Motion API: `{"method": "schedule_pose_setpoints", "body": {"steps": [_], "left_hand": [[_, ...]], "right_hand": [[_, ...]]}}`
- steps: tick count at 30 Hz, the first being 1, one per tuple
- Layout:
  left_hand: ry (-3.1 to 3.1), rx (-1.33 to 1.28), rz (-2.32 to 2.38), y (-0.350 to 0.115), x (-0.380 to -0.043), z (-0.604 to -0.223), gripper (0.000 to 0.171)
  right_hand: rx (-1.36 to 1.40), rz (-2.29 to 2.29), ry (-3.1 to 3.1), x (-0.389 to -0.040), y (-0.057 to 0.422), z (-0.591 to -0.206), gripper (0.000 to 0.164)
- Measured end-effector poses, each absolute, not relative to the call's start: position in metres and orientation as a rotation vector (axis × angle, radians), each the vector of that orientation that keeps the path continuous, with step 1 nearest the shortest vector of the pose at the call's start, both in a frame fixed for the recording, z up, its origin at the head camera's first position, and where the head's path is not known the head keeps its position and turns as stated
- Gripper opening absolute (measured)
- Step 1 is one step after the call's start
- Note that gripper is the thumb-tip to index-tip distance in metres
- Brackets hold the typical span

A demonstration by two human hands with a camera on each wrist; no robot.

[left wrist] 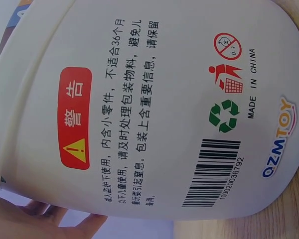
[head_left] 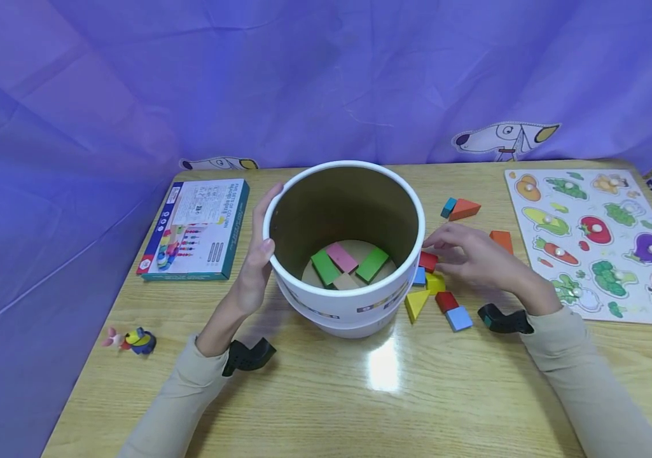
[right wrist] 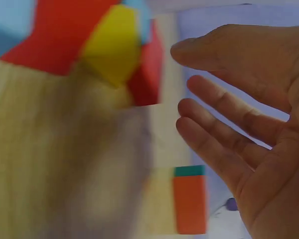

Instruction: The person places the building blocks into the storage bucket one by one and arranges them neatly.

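A white toy bucket stands on the table with green, pink and plain wooden blocks inside. My left hand rests along its left side, fingers against the outer wall and thumb at the rim. The left wrist view shows the bucket's printed wall close up. Right of the bucket, my right hand hovers with fingers loosely bent and apart, holding nothing. By its fingertips lie a red block, a yellow block and a blue block. Nearer me are a yellow triangle, another red block and a light blue block.
Behind the right hand lie an orange-red triangle, a teal block and an orange block. A vegetable puzzle board lies at the right. On the left are a boxed toy and small figures. A purple curtain hangs behind.
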State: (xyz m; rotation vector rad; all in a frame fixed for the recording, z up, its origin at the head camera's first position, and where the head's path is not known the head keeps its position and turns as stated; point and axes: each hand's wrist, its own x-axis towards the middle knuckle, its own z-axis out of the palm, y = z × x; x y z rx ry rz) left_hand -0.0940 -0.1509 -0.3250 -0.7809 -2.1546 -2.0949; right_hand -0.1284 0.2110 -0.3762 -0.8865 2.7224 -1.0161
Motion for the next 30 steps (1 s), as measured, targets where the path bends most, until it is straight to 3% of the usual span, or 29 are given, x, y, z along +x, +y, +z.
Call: {"method": "schedule_pose_setpoints", "body": {"steps": [13, 30], "left_hand": [[-2.167, -0.767, -2.097, -0.151, -0.094, -0.324, 0.084], [-2.170, -0.746, -2.102, -0.151, -0.094, -0.326, 0.083]], "right_hand": [[-0.894, -0.959, 2.691, -0.141, 0.201, -0.393, 0.042], [-0.717, -0.883, 2.760, -0.127, 0.237, -0.389, 0.044]]}}
